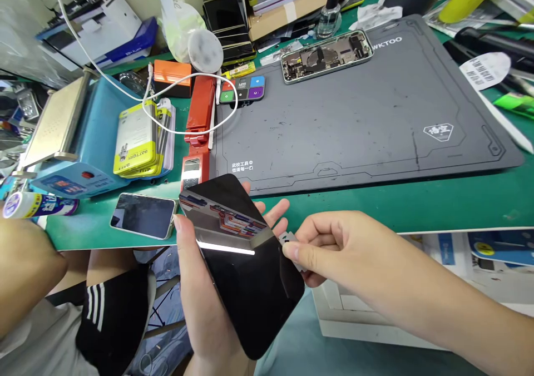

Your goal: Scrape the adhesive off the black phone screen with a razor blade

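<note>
A smartphone [250, 278] with a dark, glossy screen lies tilted across my left hand [198, 298], which grips it from beneath. My left thumb is along the near left edge, and the fingertips show past the far right edge. Bright lights and shelves reflect in the glass. At the phone's right edge, my right hand [334, 245] pinches a small, thin, grey metal piece [287, 238] between thumb and forefinger. The piece touches or sits very close to that edge; I cannot tell whether it enters the phone.
Beyond my hands lies a grey work mat [334, 137] bearing an opened phone housing [327, 57]. Another phone [144, 216] rests at the table's left edge, near battery packs [136, 139] and a red tool [200, 109]. A white cable [196, 132] loops above. Another person's knee [25, 237] is at left.
</note>
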A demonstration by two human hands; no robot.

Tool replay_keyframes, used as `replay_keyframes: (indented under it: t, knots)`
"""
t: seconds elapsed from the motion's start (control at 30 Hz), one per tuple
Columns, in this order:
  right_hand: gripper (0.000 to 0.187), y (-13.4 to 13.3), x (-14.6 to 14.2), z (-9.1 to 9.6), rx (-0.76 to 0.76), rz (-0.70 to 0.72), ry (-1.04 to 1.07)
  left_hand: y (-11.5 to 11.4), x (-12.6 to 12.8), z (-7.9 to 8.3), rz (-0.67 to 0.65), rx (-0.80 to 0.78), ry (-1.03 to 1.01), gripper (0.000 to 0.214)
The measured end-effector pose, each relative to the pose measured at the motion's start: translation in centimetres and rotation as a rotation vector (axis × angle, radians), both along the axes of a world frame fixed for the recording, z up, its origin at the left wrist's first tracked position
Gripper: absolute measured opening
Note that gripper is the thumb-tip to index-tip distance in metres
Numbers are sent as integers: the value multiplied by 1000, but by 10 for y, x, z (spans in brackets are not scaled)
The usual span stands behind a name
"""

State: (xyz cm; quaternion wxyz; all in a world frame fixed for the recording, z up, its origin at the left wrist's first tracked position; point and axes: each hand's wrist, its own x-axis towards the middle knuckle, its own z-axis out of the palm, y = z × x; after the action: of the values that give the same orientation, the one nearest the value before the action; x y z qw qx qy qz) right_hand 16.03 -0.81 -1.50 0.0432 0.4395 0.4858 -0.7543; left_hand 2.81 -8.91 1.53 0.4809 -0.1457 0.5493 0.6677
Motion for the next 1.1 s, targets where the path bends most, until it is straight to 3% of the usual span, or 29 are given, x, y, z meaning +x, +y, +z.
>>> replay_keyframes:
  t: [0.13, 0.27, 0.5, 0.9, 1.1]
  knots:
    - [36, -3, 0, 1, 116, 16, -90, 2, 2, 0, -15, 5, 45, 71]
    - [37, -5, -2, 0, 142, 4, -93, 1, 4, -6, 59, 16, 126, 64]
    - [36, -1, -6, 4, 129, -17, -99, -7, 4, -13, 40, 164, 20, 58]
    - [39, 8, -3, -8, -116, 37, 129, 1, 3, 2, 38, 36, -4, 68]
    - [46, 8, -2, -10, -201, -9, 186, -5, -4, -6, -34, 65, 25, 68]
